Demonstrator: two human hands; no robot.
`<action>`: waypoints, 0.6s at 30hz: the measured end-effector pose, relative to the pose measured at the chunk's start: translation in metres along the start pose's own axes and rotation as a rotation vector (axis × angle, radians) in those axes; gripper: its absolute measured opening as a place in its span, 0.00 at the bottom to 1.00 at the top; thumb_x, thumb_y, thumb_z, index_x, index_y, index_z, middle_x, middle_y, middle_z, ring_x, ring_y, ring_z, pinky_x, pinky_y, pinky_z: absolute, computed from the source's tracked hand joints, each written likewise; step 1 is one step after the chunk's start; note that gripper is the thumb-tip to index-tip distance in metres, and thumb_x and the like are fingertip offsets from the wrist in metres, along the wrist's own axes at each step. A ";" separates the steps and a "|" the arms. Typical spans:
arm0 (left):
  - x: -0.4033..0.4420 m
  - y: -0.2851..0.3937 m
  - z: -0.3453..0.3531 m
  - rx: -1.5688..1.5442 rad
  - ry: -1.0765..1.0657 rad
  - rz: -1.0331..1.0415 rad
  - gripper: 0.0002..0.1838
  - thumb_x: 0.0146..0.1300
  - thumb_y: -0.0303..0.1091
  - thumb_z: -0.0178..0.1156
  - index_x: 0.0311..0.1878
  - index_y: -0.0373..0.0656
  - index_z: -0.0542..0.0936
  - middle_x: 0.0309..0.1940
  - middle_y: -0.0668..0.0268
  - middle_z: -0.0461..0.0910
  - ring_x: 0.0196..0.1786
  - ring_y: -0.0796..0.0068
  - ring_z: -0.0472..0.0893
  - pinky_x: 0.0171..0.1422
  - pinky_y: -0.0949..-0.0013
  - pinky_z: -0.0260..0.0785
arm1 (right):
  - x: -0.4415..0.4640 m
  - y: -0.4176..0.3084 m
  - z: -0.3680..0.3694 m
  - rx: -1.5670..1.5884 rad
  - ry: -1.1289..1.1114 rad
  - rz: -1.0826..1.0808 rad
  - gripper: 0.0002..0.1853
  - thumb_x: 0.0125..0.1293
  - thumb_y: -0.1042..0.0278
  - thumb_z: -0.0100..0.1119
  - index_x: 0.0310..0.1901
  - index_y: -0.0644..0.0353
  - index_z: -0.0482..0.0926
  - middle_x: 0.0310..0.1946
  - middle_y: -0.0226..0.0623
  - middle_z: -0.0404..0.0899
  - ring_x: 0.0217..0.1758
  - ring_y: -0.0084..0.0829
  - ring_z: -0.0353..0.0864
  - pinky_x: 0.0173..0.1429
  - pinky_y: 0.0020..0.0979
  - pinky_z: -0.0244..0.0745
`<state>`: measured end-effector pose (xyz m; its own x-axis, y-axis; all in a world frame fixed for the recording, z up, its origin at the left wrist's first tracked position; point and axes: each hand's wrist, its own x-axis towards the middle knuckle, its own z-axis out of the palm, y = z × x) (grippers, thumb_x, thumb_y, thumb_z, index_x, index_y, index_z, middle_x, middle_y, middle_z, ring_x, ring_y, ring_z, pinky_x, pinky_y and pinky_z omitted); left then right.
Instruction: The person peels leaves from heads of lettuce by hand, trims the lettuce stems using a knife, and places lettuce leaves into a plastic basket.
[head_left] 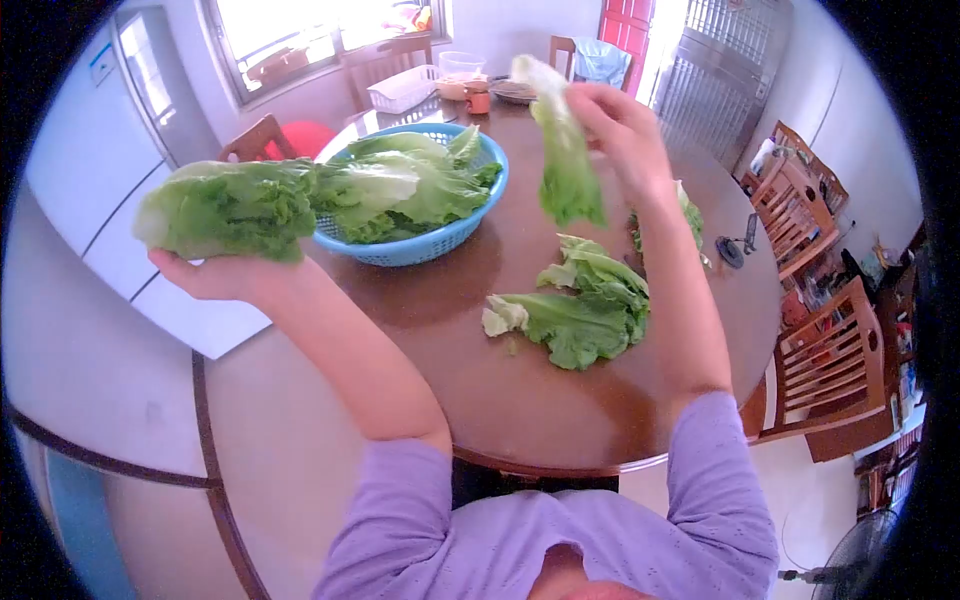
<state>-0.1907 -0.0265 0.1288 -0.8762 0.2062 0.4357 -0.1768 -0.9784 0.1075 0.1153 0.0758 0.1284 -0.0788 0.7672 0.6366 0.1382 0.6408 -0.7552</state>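
My left hand [205, 275] is closed around the base of a head of lettuce [230, 205], held out left of the table. Pinched between the fingers of my right hand [622, 130] is a single lettuce leaf [565, 160], which hangs down above the table. Beside the lettuce head, a blue plastic basket [410, 248] holds a pile of lettuce leaves [400, 185]. Loose lettuce leaves [590, 310] lie on the tabletop below my right hand. More leaf shows partly behind my right forearm.
The round brown table [530, 420] fills the middle. At its far side stand a white basket [405, 90], a clear plastic tub [461, 68] and a small orange-brown jar [478, 98]. A phone stand [735, 248] is near the right edge. Wooden chairs [830, 350] surround the table.
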 end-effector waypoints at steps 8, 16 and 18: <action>-0.004 0.005 0.001 -0.100 -0.082 -0.201 0.33 0.67 0.58 0.36 0.56 0.37 0.72 0.48 0.49 0.77 0.48 0.51 0.80 0.53 0.50 0.75 | 0.096 0.047 0.112 -0.501 0.115 -0.156 0.18 0.60 0.54 0.62 0.42 0.60 0.85 0.29 0.40 0.85 0.34 0.30 0.84 0.40 0.31 0.77; -0.017 -0.016 0.026 -0.104 -0.133 -0.334 0.28 0.67 0.55 0.50 0.57 0.38 0.71 0.47 0.53 0.77 0.48 0.53 0.79 0.54 0.53 0.73 | 0.076 0.118 0.123 -0.618 -0.452 0.010 0.23 0.57 0.48 0.61 0.44 0.60 0.84 0.38 0.46 0.84 0.43 0.39 0.83 0.51 0.37 0.76; -0.018 -0.025 0.023 -0.200 -0.277 -0.414 0.27 0.66 0.53 0.56 0.58 0.41 0.70 0.46 0.59 0.78 0.48 0.60 0.79 0.56 0.57 0.72 | 0.065 0.099 0.110 -0.590 -0.305 -0.082 0.23 0.62 0.54 0.61 0.49 0.65 0.81 0.40 0.42 0.84 0.41 0.30 0.83 0.48 0.29 0.76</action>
<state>-0.1599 -0.0055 0.1388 -0.5687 0.5456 0.6156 -0.5881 -0.7929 0.1594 0.0148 0.1923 0.0777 -0.3756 0.7460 0.5499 0.6302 0.6406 -0.4387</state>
